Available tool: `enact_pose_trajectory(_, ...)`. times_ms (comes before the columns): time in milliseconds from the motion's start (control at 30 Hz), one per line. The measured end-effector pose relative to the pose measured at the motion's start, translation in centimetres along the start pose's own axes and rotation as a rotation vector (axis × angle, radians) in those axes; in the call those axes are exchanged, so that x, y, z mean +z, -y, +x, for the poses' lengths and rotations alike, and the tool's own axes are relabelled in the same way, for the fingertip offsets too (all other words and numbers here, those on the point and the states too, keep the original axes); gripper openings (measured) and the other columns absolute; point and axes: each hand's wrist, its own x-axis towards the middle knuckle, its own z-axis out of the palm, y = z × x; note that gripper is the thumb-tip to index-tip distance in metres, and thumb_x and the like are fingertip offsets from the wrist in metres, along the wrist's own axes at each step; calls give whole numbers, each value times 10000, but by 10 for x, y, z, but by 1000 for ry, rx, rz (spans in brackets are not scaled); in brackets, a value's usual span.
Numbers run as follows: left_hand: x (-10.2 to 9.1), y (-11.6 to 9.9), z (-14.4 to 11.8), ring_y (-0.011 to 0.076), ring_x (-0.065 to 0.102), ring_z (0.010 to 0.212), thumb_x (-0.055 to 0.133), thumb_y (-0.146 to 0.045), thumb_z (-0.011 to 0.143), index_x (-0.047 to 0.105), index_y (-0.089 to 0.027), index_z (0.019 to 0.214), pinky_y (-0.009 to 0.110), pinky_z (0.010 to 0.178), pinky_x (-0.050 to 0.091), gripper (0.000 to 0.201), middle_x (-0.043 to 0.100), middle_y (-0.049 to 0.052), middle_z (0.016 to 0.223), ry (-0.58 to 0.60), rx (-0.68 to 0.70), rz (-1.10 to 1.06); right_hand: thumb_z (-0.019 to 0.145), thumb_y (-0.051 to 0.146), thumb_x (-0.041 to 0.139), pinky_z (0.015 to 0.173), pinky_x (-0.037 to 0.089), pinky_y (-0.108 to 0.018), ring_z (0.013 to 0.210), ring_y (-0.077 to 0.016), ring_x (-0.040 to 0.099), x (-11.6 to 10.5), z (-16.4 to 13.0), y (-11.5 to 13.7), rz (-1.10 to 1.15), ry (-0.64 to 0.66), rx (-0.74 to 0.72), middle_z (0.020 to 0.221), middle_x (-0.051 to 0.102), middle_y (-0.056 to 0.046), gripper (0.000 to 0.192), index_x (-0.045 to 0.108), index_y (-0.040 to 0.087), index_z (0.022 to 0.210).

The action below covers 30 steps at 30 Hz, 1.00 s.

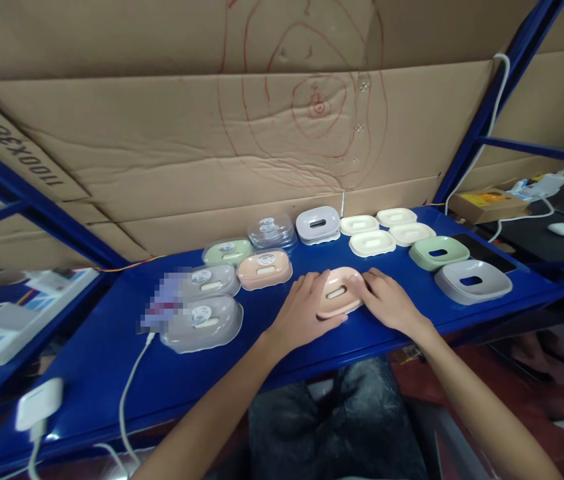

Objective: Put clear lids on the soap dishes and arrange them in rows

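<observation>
A pink oval soap dish [341, 280] rests near the front edge of the blue table, a pale bar shape showing through its middle slot. My left hand [305, 308] wraps its left side, thumb along the near rim. On the opposite side, my right hand [391, 301] grips the dish with the thumb over its rim. To the left lies a pink soap dish [249, 277] with a clear lid and a round label. Several cream base trays [372, 243] lie behind my hands. A green dish ring [427, 257] and a grey dish ring [492, 283] sit at right.
Lidded dishes [227, 327] line the left side. A grey dish [305, 230] stands at the back by the cardboard wall [162, 133]. A dark phone-like slab [502, 262] lies behind the rings. A white cable [125, 400] crosses the left front; blue posts [472, 147] frame the table.
</observation>
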Motion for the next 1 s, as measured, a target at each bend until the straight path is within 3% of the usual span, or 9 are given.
enact_pose_trajectory(167, 9, 4, -1, 405, 573, 1358, 886, -507, 870, 357, -219, 1697, 624, 1187, 479, 1023, 561, 187, 1440, -48, -7, -21, 1048, 651, 589, 843, 524, -419, 934, -295, 690, 12, 4, 3, 87, -91, -9, 941, 702, -109, 446, 599, 234, 891)
enact_pose_trajectory(267, 10, 5, 0, 423, 563, 1382, 943, -493, 808, 349, -240, 1705, 631, 1200, 472, 1105, 543, 185, 1465, -94, -39, -19, 964, 606, 741, 805, 570, -412, 913, -271, 721, 15, 6, 2, 473, -117, 35, 995, 756, -83, 403, 638, 233, 1079)
enact_pose_trajectory(400, 3, 3, 1, 459, 531, 1436, 1006, -490, 734, 385, -236, 1687, 662, 1247, 420, 1165, 538, 200, 1522, -225, -48, 2, 785, 603, 919, 598, 600, -358, 740, -217, 706, 18, 10, 12, 1106, -112, 193, 938, 761, -29, 636, 630, 234, 1215)
enact_pose_trajectory(500, -4, 1, 1, 451, 497, 1506, 1025, -532, 709, 387, -258, 1684, 646, 1292, 386, 1197, 521, 197, 1585, -316, -25, -106, 743, 576, 959, 610, 623, -351, 753, -210, 719, 20, 7, 25, 1306, -208, 269, 994, 782, -47, 674, 660, 224, 1234)
enact_pose_trajectory(600, -9, 2, 3, 405, 542, 1502, 974, -578, 768, 375, -275, 1682, 590, 1252, 461, 1134, 515, 193, 1631, -383, -114, -422, 756, 565, 958, 725, 647, -359, 905, -244, 761, 24, 2, 33, 1316, -343, 286, 1121, 810, -93, 630, 698, 219, 1213)
enact_pose_trajectory(700, -10, 4, 7, 345, 639, 1410, 853, -572, 903, 475, -230, 1598, 501, 1148, 554, 862, 624, 197, 1526, -407, -285, -777, 798, 579, 929, 864, 656, -394, 1039, -276, 778, 26, -2, 35, 1240, -401, 241, 1232, 812, -124, 624, 707, 219, 1257)
enact_pose_trajectory(767, -10, 5, 9, 322, 678, 1356, 873, -542, 890, 557, -212, 1507, 447, 1099, 580, 768, 683, 178, 1461, -382, -346, -934, 842, 594, 890, 930, 652, -424, 1093, -293, 780, 27, -4, 34, 1168, -421, 202, 1275, 807, -136, 603, 697, 222, 1277)
enact_pose_trajectory(900, -13, 4, 9, 260, 756, 1119, 946, -489, 810, 665, -211, 1357, 350, 920, 610, 675, 775, 119, 1319, -287, -401, -1093, 908, 601, 822, 965, 648, -448, 1180, -320, 768, 25, -6, 33, 1040, -451, 158, 1323, 795, -142, 548, 680, 233, 1290)
enact_pose_trajectory(1000, -16, 3, 8, 216, 753, 983, 970, -458, 777, 693, -214, 1303, 303, 820, 591, 643, 798, 89, 1231, -306, -405, -1110, 923, 595, 808, 954, 644, -434, 1154, -310, 770, 24, -8, 32, 1006, -404, 138, 1282, 805, -129, 506, 697, 231, 1257)
